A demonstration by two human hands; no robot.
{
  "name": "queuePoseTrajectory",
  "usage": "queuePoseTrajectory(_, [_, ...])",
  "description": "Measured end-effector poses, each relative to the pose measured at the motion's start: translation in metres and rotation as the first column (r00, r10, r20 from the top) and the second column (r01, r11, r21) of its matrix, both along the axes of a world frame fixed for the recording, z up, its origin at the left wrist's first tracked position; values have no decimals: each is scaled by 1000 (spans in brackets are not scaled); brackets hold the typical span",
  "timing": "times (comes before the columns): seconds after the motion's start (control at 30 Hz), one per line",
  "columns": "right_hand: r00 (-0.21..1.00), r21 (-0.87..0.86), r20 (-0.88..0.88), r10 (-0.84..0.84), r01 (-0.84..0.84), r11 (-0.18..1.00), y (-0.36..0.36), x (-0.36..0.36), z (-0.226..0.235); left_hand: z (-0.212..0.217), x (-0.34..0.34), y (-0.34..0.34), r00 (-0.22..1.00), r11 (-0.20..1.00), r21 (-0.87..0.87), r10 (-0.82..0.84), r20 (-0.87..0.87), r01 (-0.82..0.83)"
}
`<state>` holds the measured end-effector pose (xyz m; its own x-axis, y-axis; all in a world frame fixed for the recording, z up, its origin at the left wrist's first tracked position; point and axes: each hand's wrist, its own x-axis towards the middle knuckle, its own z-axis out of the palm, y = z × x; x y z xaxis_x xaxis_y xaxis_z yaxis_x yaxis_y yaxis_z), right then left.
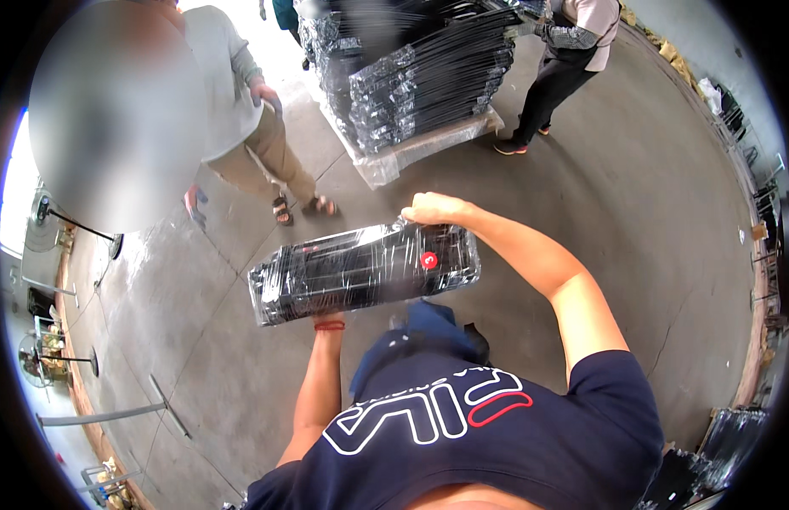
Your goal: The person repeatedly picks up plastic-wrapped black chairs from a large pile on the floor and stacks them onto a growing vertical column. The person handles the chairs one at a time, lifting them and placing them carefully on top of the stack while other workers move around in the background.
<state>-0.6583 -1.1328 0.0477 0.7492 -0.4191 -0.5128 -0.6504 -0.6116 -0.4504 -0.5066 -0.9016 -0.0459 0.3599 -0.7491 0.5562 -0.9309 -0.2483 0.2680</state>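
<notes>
A long black package [360, 270] wrapped in clear plastic is held up in front of my body, tilted with its right end farther away. A round red sticker [429, 260] marks its right part. My right hand [435, 208] is closed on the far edge near the right end. From below, my left hand [330, 318] supports the near side left of the middle; its fingers are hidden behind the package. A red band [329, 325] circles my left wrist.
Ahead, a pallet [382, 170] bears a tall load of wrapped black parts [411, 85]. One person [573, 51] stands at its right with a hand on the load. Another person [258, 144] stands close at the left. Stand fans [71, 359] line the left side.
</notes>
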Motion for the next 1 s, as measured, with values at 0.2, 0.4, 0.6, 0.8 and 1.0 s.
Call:
queuePoseTrajectory(0.2, [996, 40, -28, -88, 89, 995, -40, 35, -39, -14, 25, -41, 996, 999, 33, 11, -91, -8])
queuePoseTrajectory(0.4, [989, 83, 19, -148, 146, 986, -83, 65, -70, -26, 46, -81, 960, 998, 66, 22, -278, -4])
queuePoseTrajectory(0.6, [993, 70, 108, -39, 31, 997, -125, 88, -95, -35, 59, -108, 623, 995, -37, 30, -782, -94])
queuePoseTrajectory(0.8, [916, -326, 158, 369, -304, 895, -132, 119, -90, -48, 65, -78, -439, 740, -225, -584, -683, -634])
queuePoseTrajectory(1.0, [803, -480, 443, 399, -164, 862, -177, 127, -107, -69, -21, 0, -385, 494, -310, -853, -351, -812])
